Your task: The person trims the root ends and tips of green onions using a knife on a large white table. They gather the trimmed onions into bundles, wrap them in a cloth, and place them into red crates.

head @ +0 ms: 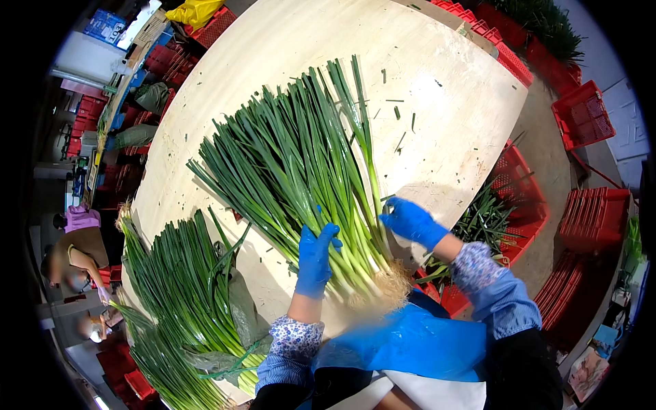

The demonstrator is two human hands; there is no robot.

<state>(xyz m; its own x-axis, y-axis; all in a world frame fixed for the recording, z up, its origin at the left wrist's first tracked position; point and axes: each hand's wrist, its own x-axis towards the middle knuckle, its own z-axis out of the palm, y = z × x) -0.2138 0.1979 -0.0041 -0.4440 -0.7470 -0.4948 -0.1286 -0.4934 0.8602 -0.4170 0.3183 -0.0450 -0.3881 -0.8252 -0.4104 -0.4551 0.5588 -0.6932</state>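
A wide bundle of green onions (pixel 302 154) lies fanned across the pale wooden table (pixel 430 128), leaf tips away from me. Its whitish roots (pixel 392 284) lie close to my blue apron (pixel 410 338). My left hand (pixel 314 261), in a blue glove, grips stalks at the bundle's left side, some fingers partly hidden among them. At the right edge of the bundle, my gloved right hand (pixel 414 221) has curled fingers beside the pale stems. A dark green scrap shows by its fingertips; whether they pinch it is unclear.
More green onions (pixel 184 277) lie at left with greenish mesh sacking (pixel 245 307). Leaf scraps (pixel 397 113) dot the table. At right, a red crate (pixel 523 205) holds cut leaves (pixel 479 220); stacked red crates (pixel 594 220) stand beyond. Another person (pixel 84 246) works at far left.
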